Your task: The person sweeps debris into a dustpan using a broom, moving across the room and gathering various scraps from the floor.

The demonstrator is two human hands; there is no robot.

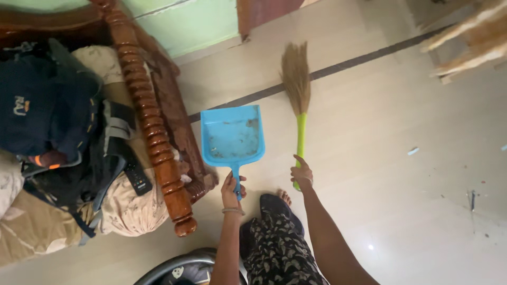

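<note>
Hands work low over a pale tiled floor point(401, 211); the left hand point(231, 189) has its grip closed around the handle of a blue dustpan point(232, 136), and the right hand point(302, 174) has its grip closed around the green handle of a broom point(299, 100); the dustpan points away from the person, its wide mouth toward a dark stripe point(338, 68) in the tiles, its tray showing specks of dirt; the broom stands just beside the dustpan on its right, apart from it, with the brown bristle head farthest from the hand and crossing the stripe; a thin bangle point(233, 211) sits on the left wrist; below the hands a bare foot point(285, 197) shows past patterned dark trousers point(277, 248); left of the dustpan runs a carved wooden rail point(150, 121) of a bed, ending in a round knob near the floor; on the bed lie a dark bag point(47, 105) and a black remote point(137, 177) on floral bedding; small bits of litter point(413, 151) lie scattered on the floor well to the right of the broom.
</note>
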